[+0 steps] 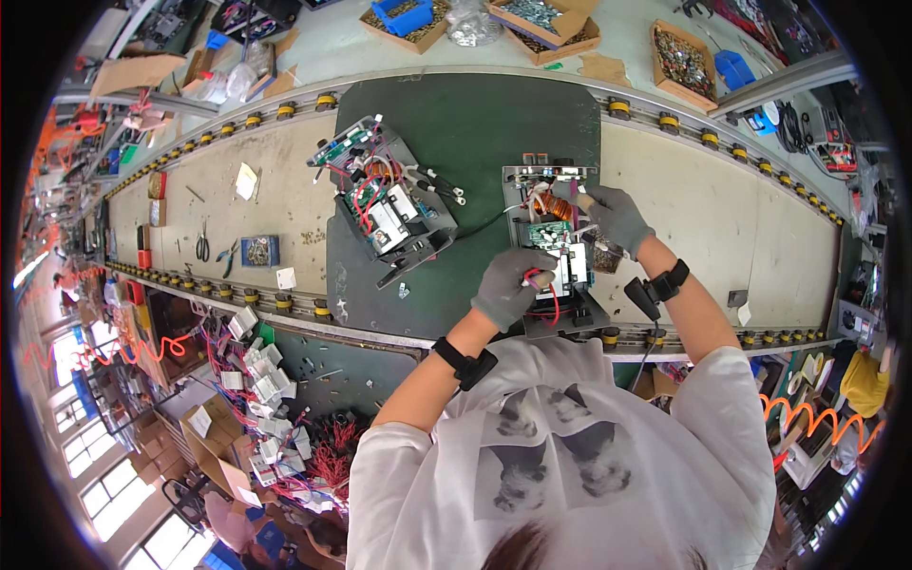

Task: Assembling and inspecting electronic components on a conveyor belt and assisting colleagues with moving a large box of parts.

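Observation:
An electronic assembly with circuit boards, a white block and a copper coil lies on the dark green board. My left hand, in a grey glove, is over its near left side, thumb and fingers closed on a red wire. At its far right edge, beside the coil, my gloved right hand has its fingers bent in against the parts. What those fingers pinch is hidden. A second, similar assembly sits tilted on the board to the left, with black cable ends sticking out.
Roller rails run along both sides of the bench. On the left are scissors, pliers and a blue box of screws. Trays of small hardware line the far shelf. White connectors with wires are heaped at the lower left.

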The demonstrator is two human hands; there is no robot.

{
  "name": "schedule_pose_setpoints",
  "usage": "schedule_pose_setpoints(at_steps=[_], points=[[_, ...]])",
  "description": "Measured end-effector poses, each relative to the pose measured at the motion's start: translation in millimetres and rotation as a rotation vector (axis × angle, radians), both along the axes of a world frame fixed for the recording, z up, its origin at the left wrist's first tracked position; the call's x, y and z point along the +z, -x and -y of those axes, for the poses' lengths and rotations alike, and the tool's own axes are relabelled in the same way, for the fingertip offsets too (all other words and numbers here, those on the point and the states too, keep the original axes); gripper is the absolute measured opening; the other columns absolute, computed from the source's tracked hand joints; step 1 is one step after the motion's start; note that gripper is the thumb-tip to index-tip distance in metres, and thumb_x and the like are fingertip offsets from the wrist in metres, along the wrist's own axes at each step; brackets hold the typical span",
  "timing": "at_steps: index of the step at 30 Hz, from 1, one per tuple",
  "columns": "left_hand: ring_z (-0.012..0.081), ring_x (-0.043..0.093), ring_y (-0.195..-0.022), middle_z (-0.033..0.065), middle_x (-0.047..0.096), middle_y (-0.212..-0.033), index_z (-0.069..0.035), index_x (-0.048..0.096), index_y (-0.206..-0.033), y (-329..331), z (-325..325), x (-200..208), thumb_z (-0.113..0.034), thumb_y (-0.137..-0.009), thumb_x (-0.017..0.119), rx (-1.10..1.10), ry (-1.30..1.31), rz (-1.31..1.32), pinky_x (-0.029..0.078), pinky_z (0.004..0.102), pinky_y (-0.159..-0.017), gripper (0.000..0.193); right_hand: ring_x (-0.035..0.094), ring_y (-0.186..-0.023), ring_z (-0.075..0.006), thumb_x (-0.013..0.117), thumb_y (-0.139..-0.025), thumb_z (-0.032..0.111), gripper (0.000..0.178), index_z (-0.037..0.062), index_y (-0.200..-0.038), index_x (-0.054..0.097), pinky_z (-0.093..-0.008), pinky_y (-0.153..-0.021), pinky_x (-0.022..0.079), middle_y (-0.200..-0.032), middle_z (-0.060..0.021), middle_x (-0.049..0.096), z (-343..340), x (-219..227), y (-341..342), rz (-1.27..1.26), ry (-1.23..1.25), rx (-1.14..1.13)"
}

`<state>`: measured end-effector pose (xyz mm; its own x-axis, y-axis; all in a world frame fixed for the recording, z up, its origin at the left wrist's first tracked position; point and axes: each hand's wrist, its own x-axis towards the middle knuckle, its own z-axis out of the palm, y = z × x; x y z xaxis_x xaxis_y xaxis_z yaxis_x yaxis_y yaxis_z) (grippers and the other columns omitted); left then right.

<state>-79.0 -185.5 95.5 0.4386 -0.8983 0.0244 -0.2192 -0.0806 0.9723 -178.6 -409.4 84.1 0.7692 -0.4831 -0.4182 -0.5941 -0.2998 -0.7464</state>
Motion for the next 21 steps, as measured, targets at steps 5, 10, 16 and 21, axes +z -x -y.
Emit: schedule_pose_setpoints(at_steps=[5,10,16,21], points=[[0.0276,0.060,-0.081,0.0076,0.066,-0.088,-0.010,0.067,-0.090,7.9,-1.0,-4.7,-0.018,-0.076,0.066,0.026,0.023,0.206,0.045,0.0375,-0.074,0.016,0.055,-0.065,-0.0158,0.058,-0.085,0.032,0.033,0.0025,-0.097,0.066,-0.0315,-0.057,0.046,-0.074,-0.0071,0.062,-18.1,20.6,-40.5,0.047,-0.236,0.009],[0.0261,0.059,-0.086,0.0037,0.066,-0.092,-0.014,0.066,-0.089,13.3,0.0,-5.6,-0.019,-0.077,0.065,0.008,-0.003,0.239,0.042,0.0370,-0.078,0.014,0.051,-0.062,-0.0098,0.068,-0.080,0.028,0.025,0.0047,-0.089,0.069,-0.0269,-0.055,0.042,-0.070,-0.0035,0.061,-31.6,3.7,-52.2,-0.005,-0.314,-0.248],[0.0246,0.058,-0.090,0.0022,0.066,-0.095,-0.013,0.065,-0.090,9.0,-2.3,-4.0,-0.020,-0.077,0.064,-0.023,-0.025,0.180,0.041,0.0369,-0.079,0.014,0.047,-0.064,-0.0091,0.063,-0.085,0.019,0.018,0.0016,-0.083,0.064,-0.0263,-0.062,0.042,-0.072,0.0009,0.058,-18.5,9.2,-30.1,0.097,-0.175,0.309],[0.0257,0.060,-0.085,0.0038,0.066,-0.091,-0.012,0.064,-0.089,5.3,0.1,-6.1,-0.017,-0.077,0.064,-0.042,0.044,0.177,0.044,0.0369,-0.075,0.014,0.046,-0.058,-0.0078,0.056,-0.090,0.029,0.030,0.0026,-0.076,0.058,-0.0243,-0.054,0.040,-0.061,0.0005,0.051,-20.3,-0.8,-13.0,0.052,-0.337,-0.133]])
